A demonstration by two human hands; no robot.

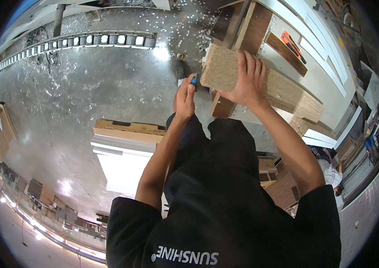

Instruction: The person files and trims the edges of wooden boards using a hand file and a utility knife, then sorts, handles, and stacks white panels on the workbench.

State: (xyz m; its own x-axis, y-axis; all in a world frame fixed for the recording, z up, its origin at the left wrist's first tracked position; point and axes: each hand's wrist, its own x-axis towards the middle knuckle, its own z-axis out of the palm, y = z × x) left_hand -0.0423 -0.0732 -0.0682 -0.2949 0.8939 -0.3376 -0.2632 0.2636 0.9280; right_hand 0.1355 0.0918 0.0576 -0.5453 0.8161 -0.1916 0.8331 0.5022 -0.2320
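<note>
My left hand (185,99) is closed around a small blue tool (194,81) that looks like a utility knife. Its dark tip points up beside the left end of a chipboard block (218,68), a little apart from it as far as I can see. Across the top of that block lies my right hand (249,84), fingers over the far edge and thumb along the near edge, gripping it. The long chipboard piece stretches right across the bench. An orange and black utility knife (293,46) rests on a brown wooden strip (287,54) beyond my right hand.
White panels (318,40) lie along the right side. Brown boards (254,29) stand under the chipboard. A stack of white boards (124,165) is by my left arm. Debris litters the floor (109,80) near a roller conveyor (91,41). Another person (332,174) is at right.
</note>
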